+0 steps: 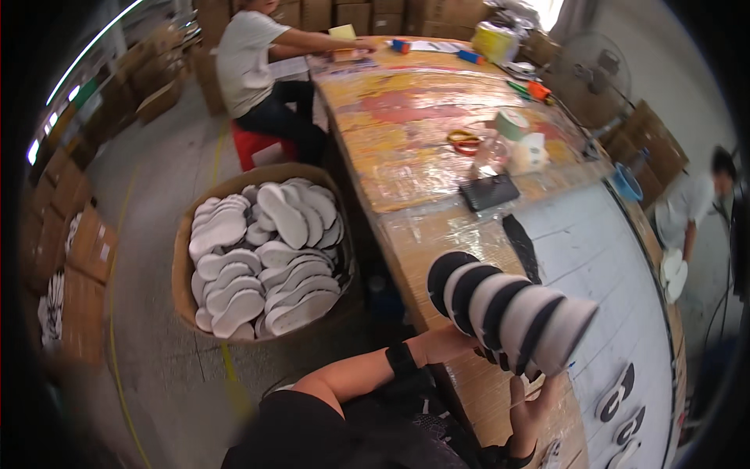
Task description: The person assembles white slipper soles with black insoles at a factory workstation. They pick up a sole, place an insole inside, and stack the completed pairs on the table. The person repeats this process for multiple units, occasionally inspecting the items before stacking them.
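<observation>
I hold a fanned stack of several white and black shoe soles [512, 313] over the near edge of the long table [422, 156]. My left hand [449, 344] grips the stack from below on its left side, a black band on the wrist. My right hand [535, 402] supports the stack from underneath on the right. A single black sole [522, 246] lies flat on the table just beyond the stack. A few black-and-white soles [621, 414] lie on the white sheet [601, 258] at my right.
A round cardboard bin [262, 258] full of white soles stands on the floor at left. A person in a white shirt sits at the table's far end. Tape rolls, scissors, a dark flat case [488, 191] and a fan [590, 74] lie farther on. Another person stands at right.
</observation>
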